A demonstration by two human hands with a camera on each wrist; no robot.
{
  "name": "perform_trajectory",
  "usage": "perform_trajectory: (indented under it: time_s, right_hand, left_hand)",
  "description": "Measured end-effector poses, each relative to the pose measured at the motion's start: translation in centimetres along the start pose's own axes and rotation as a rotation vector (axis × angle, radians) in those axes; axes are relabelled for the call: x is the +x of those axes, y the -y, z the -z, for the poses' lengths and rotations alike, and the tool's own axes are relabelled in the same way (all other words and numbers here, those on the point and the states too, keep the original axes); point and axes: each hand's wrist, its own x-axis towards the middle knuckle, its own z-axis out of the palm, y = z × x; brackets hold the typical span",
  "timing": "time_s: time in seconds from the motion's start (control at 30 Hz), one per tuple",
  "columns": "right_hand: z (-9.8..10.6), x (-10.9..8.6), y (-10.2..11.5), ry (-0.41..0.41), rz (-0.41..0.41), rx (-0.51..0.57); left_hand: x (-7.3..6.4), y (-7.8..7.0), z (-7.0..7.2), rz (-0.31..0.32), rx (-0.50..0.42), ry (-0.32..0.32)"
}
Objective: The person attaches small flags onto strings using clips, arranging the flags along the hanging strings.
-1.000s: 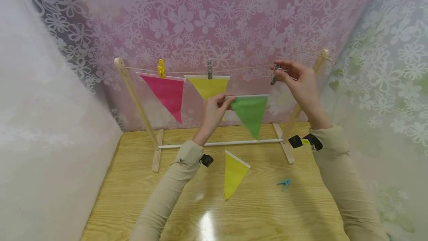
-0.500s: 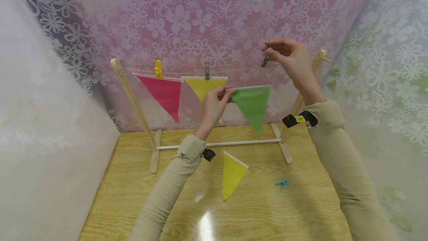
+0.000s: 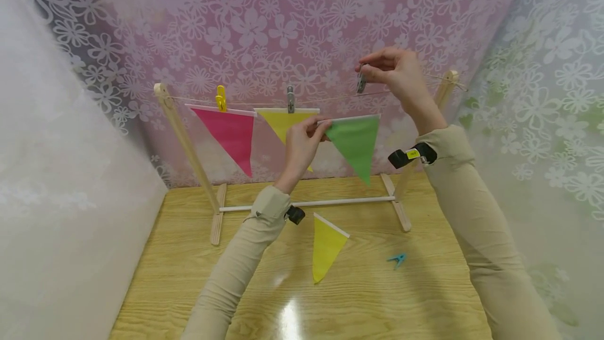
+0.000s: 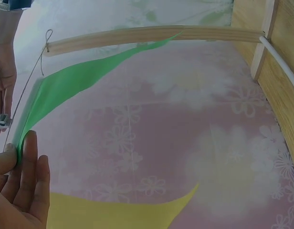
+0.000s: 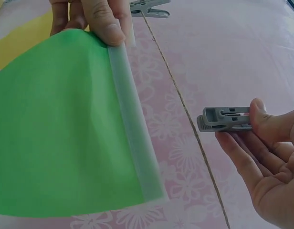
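My left hand [image 3: 302, 146] pinches the white-topped left corner of a green triangular flag [image 3: 355, 143], held just below the twine [image 3: 337, 99] and apart from it in the right wrist view. My right hand [image 3: 401, 77] pinches a grey clothespin [image 5: 226, 119] by its handle end; its nose is close beside the twine, above the flag. Hanging from the twine are a pink flag [image 3: 231, 138] under a yellow clothespin [image 3: 220, 98] and a yellow flag [image 3: 278, 122] under another grey clothespin [image 3: 290, 99]. The left hand hides part of that yellow flag.
A wooden stand with a left post [image 3: 186, 146], a right post [image 3: 445, 91] and a white crossbar [image 3: 340, 202] carries the twine. On the wood-grain table [image 3: 189, 287] lie a second yellow flag [image 3: 327, 251] and a blue clothespin [image 3: 398, 261]. A floral curtain [image 3: 264, 25] hangs behind.
My right hand has moved up and to the left with the grey clothespin, towards the twine above the green flag. My left hand has raised the green flag a little.
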Motion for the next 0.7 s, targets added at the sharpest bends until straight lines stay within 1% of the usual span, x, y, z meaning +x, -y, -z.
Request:
perform_trajectory:
  time_s: [0.07, 0.17, 0.3, 0.4, 0.57, 0.7]
  right_hand:
    - [-0.2, 0.0, -0.1, 0.010, 0.003, -0.032]
    - [-0.4, 0.0, -0.4, 0.032, -0.014, -0.057]
    - [-0.7, -0.1, -0.7, 0.058, -0.037, -0.056]
    - [-0.7, -0.2, -0.9, 0.067, -0.044, -0.049]
    - [-0.7, -0.4, -1.0, 0.096, -0.046, -0.078]
    - [-0.6, -0.5, -1.1, 0.121, -0.057, -0.096]
  left_hand:
    - [0.2, 0.0, 0.0, 0.005, 0.002, -0.004]
    - [0.4, 0.0, -0.1, 0.015, -0.001, -0.003]
    - [0.5, 0.0, -0.2, 0.031, -0.006, 0.006]
    - [0.6, 0.0, -0.3, 0.028, 0.012, 0.004]
    - [1.1, -0.2, -0.4, 0.018, 0.029, -0.010]
    - [1.3, -0.3, -0.4, 0.016, 0.036, -0.005]
